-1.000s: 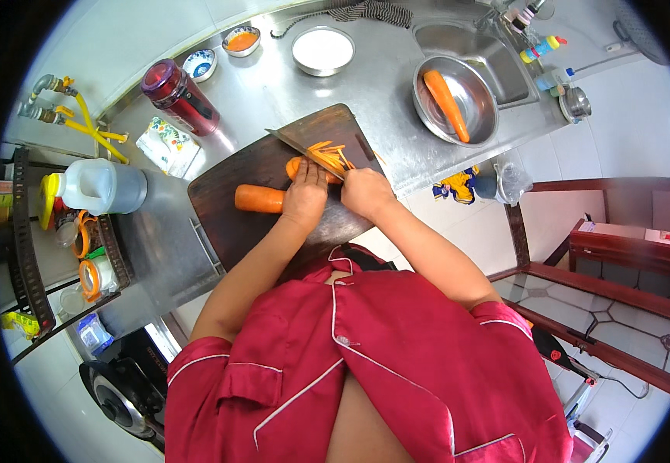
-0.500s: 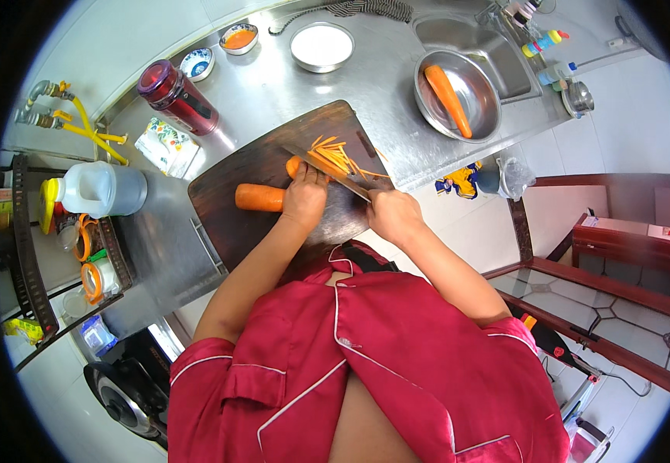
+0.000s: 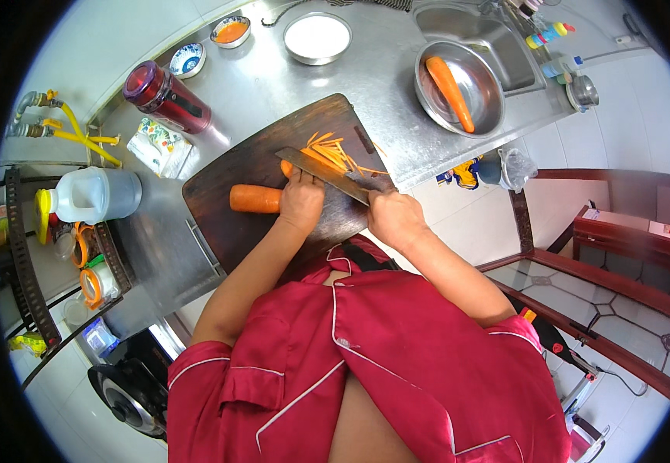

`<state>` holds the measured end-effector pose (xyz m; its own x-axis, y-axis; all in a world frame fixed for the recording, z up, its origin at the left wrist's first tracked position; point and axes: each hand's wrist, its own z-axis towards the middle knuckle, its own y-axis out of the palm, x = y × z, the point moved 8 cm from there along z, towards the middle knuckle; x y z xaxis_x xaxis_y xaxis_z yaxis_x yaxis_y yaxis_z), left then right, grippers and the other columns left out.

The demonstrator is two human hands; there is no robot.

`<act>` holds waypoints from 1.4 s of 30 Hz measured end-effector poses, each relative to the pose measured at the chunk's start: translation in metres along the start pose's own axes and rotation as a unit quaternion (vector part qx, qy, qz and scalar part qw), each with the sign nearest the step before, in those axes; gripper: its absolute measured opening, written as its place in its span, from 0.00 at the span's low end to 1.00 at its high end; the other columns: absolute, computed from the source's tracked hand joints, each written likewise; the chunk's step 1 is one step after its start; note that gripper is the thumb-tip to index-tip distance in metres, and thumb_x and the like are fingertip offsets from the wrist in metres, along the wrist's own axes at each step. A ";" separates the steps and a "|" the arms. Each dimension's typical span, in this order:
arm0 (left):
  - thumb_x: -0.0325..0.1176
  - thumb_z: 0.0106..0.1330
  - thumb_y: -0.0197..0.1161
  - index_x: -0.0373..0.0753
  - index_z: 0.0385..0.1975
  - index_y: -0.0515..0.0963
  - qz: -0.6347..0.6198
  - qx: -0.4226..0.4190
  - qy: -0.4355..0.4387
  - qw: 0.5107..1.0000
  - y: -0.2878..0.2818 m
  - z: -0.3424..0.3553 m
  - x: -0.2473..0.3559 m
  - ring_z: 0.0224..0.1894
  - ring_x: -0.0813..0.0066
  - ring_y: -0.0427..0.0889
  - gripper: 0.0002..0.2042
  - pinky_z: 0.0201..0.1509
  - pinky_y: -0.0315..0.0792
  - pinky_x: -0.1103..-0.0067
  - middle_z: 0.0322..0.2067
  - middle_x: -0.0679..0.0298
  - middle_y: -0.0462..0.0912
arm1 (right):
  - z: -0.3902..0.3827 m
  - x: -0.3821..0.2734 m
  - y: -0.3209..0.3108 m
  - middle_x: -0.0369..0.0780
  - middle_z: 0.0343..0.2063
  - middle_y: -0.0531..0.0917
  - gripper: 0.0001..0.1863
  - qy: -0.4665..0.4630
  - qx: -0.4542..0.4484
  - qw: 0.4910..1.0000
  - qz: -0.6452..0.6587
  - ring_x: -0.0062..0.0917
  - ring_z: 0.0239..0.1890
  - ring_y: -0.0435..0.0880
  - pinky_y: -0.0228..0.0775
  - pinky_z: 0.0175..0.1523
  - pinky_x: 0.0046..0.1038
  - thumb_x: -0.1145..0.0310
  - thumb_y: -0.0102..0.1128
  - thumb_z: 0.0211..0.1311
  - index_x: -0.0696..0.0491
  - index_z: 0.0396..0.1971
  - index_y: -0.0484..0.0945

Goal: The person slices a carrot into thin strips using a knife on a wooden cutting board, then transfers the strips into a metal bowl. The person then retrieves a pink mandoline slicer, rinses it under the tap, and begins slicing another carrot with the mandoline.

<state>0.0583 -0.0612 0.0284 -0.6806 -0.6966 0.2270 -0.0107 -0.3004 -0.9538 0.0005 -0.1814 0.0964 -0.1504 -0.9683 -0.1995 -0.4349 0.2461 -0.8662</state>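
So the carrot piece [image 3: 285,167] is bright orange, mostly hidden mid-frame under the left hand [image 3: 302,202], fingers clamped on it. Right hand [image 3: 395,218] is wrapped round the knife [image 3: 323,174], thin strips [image 3: 331,148] beside the blade. Steel bowl [image 3: 495,104], upper right: long carrot [image 3: 451,94]. Top-centre metal bowl [image 3: 318,61]: something white. Small patterned bowl [image 3: 236,44], upper left: something orange.

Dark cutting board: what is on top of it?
A carrot chunk, carrot strips and an end of a second carrot piece; the rest of that piece is covered by the left hand and the knife in the right hand.
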 end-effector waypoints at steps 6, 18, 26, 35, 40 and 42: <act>0.26 0.49 0.56 0.29 0.27 0.78 0.006 0.003 -0.004 1.000 0.003 0.000 -0.002 0.47 0.46 0.76 0.09 0.48 0.75 0.68 0.33 0.48 0.78 | 0.010 -0.004 -0.003 0.52 0.31 0.82 0.11 0.014 -0.038 0.999 -0.003 0.43 0.36 0.83 0.75 0.42 0.39 0.75 0.49 0.49 0.59 0.31 0.79; 0.26 0.55 0.52 0.25 0.43 0.75 0.023 0.025 -0.010 0.999 -0.003 0.003 0.002 0.53 0.48 0.73 0.17 0.58 0.69 0.70 0.46 0.42 0.76 | 0.047 -0.014 0.008 0.52 0.37 0.81 0.14 0.051 -0.083 0.995 0.025 0.42 0.43 0.81 0.73 0.48 0.38 0.74 0.50 0.51 0.60 0.35 0.81; 0.26 0.56 0.52 0.25 0.45 0.74 0.050 0.038 0.001 0.998 0.001 0.003 -0.002 0.55 0.48 0.72 0.18 0.59 0.68 0.71 0.49 0.42 0.74 | 0.047 -0.008 0.004 0.53 0.33 0.81 0.13 0.049 -0.011 0.997 0.055 0.44 0.40 0.81 0.73 0.46 0.38 0.69 0.52 0.50 0.59 0.31 0.82; 0.27 0.55 0.54 0.25 0.44 0.75 0.026 0.056 -0.004 0.998 0.001 -0.001 -0.002 0.53 0.47 0.73 0.17 0.57 0.69 0.70 0.47 0.42 0.75 | 0.012 -0.008 -0.002 0.51 0.30 0.82 0.12 0.028 0.001 1.000 0.013 0.42 0.37 0.82 0.74 0.45 0.38 0.69 0.51 0.51 0.57 0.29 0.82; 0.28 0.54 0.54 0.29 0.38 0.78 0.016 0.029 -0.005 0.999 -0.004 0.001 0.001 0.50 0.46 0.74 0.14 0.55 0.70 0.70 0.42 0.45 0.77 | 0.009 -0.009 -0.003 0.52 0.28 0.82 0.12 0.016 -0.009 1.000 0.000 0.43 0.35 0.82 0.74 0.44 0.40 0.69 0.48 0.51 0.57 0.27 0.81; 0.28 0.53 0.55 0.30 0.37 0.79 0.017 0.044 0.005 0.999 -0.004 0.000 0.001 0.49 0.46 0.75 0.13 0.54 0.71 0.70 0.41 0.46 0.78 | 0.009 -0.009 -0.003 0.52 0.29 0.82 0.12 0.014 -0.021 1.000 0.000 0.43 0.36 0.82 0.74 0.44 0.40 0.70 0.48 0.51 0.57 0.28 0.81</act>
<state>0.0580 -0.0611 0.0325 -0.6866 -0.7009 0.1932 0.0758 -0.3333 -0.9398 0.0108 -0.1733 0.0964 -0.1746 -0.9667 -0.1874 -0.4716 0.2491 -0.8459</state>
